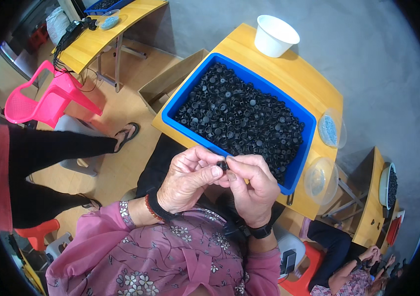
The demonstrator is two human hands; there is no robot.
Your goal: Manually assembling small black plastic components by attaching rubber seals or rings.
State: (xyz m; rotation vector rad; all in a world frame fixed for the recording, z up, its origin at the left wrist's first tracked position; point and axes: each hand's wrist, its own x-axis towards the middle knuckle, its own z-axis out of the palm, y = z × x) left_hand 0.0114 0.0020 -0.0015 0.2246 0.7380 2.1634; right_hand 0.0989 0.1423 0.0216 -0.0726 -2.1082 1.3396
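A small black round plastic cap (pixel 222 165) sits between the fingertips of both hands, just over the near edge of a blue tray (pixel 190 85). The thumb and index finger of my left hand (pixel 185 182) pinch it from the left. My right hand (pixel 252 190) is closed, its thumb and index finger pressed against the cap's right side; whether they hold another tiny piece is hidden. Inside the tray lies a thick heap of similar black caps (pixel 242 111).
On the yellow table (pixel 237 42) stand a white bowl (pixel 274 42), a clear tub of light-blue bits (pixel 327 130) and another clear tub (pixel 321 182). A person stands at left beside a pink chair (pixel 54 101). Another person's hands (pixel 370 255) work at lower right.
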